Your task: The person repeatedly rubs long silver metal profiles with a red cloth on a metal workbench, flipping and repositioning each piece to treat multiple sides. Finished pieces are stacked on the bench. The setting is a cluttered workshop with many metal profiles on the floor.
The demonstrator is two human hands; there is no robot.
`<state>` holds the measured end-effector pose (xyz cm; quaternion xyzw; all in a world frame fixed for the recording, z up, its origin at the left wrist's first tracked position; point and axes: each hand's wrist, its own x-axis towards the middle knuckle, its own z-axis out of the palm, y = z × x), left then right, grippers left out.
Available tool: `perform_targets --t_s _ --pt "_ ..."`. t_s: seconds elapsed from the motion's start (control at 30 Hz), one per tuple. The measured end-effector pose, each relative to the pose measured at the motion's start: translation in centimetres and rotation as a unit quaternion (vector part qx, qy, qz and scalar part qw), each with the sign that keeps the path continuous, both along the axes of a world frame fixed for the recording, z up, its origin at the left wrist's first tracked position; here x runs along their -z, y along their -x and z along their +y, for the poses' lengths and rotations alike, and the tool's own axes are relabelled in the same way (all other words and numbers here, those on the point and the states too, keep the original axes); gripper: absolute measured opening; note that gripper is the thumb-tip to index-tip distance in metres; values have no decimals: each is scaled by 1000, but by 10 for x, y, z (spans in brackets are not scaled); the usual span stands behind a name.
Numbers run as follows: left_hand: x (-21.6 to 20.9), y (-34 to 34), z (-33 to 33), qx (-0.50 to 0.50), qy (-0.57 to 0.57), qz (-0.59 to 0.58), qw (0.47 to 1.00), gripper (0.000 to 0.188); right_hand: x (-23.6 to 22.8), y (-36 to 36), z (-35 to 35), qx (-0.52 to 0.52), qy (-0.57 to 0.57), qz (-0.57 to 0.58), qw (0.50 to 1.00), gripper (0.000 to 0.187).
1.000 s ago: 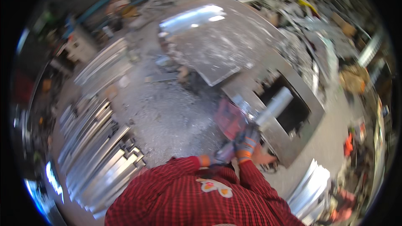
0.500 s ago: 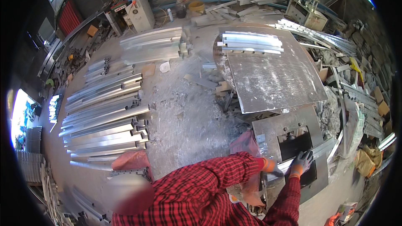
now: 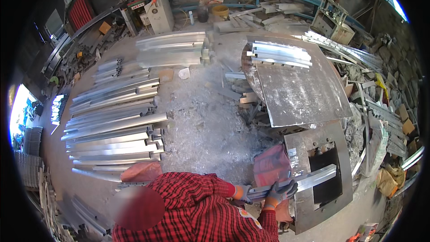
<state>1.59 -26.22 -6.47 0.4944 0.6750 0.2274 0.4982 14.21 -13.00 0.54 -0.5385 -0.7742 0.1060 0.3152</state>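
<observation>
My left hand [image 3: 242,193], in a grey glove with an orange cuff, is closed around the near end of a silver aluminium profile [image 3: 316,178]. Farther along the same bar, my right hand [image 3: 281,192] wraps over it from above. The profile slants up to the right, its far end lying over the dark rectangular opening of a steel machine table [image 3: 297,147]. A reddish sack [image 3: 272,166] hangs beside that table, left of the opening. Part of the bar is hidden beneath my fingers.
A large steel plate [image 3: 304,94] beyond the machine table carries several shiny profiles [image 3: 280,54]. Rows of long profiles [image 3: 116,127] lie on the floor to the left. Offcuts [image 3: 242,96] lie beside the plate, and scrap and plastic wrapping [image 3: 376,145] crowd the right side.
Both hands have moved left, drawing the profile back with them across the machine table. More of the table's opening shows now, and the camera view has shifted slightly.
</observation>
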Motion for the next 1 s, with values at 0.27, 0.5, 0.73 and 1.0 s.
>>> perform_targets --t_s 0.27,0.5,0.73,1.0 --pt "-64 -17 92 83 58 -238 966 98 -40 -40 74 -46 164 483 859 75" --pt "-76 -61 219 133 -47 -137 981 74 -31 -89 190 2 38 198 979 56" --pt "-110 -77 269 134 -44 30 990 65 -50 -71 256 149 66 -87 983 69" --pt "-27 -45 132 159 -178 -144 961 36 47 -56 119 11 10 -576 817 34"
